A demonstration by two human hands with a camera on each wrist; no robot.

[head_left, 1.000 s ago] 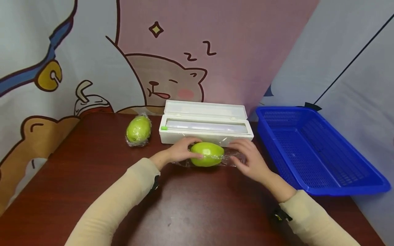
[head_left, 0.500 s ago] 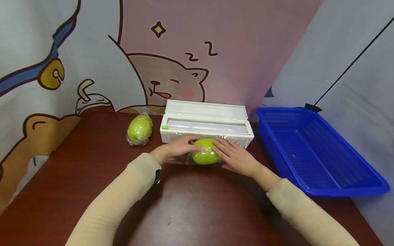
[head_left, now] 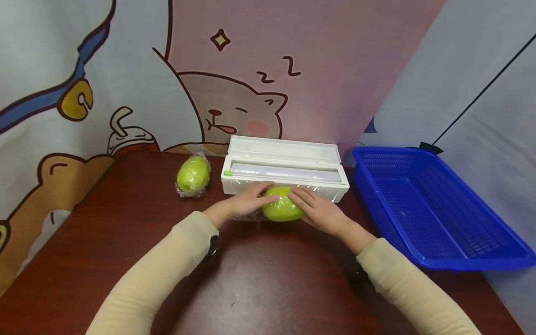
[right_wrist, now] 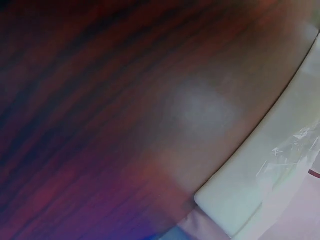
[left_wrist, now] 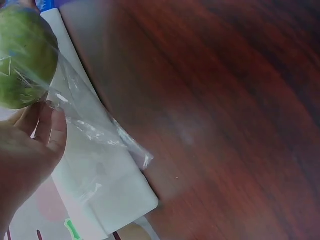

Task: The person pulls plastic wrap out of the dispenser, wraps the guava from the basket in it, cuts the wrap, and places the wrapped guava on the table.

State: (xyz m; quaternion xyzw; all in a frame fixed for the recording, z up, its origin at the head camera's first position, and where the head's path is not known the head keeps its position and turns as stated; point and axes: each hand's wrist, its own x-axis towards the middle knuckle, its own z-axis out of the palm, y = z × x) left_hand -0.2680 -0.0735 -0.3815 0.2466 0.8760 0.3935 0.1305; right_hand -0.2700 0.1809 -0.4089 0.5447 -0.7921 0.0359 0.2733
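Observation:
A green oval fruit (head_left: 283, 207), like a mango, has clear plastic wrap over it in front of the white wrap box. My left hand (head_left: 249, 202) grips its left end, thumb across the near side and fingers behind. Over the right end lie the nearly straight fingers of my right hand (head_left: 320, 211), pressing on the wrapped surface. In the left wrist view, loose plastic wrap (left_wrist: 92, 122) trails from the fruit (left_wrist: 25, 60) past my left hand (left_wrist: 32, 145). The right wrist view shows the wrap box (right_wrist: 245, 185) and tabletop, but not the right hand.
The wrap box (head_left: 284, 186) stands lid-up at the back, with its roll of film (head_left: 286, 172) showing. Left of it sits another green fruit (head_left: 193, 175) in plastic wrap. A blue plastic basket (head_left: 423, 232) stands on the right. A printed cloth (head_left: 326, 70) hangs behind the table (head_left: 251, 279).
My right hand has moved left from the loose wrap beside the fruit onto its right end. The left hand keeps its grip, and the fruit has shifted slightly toward the box.

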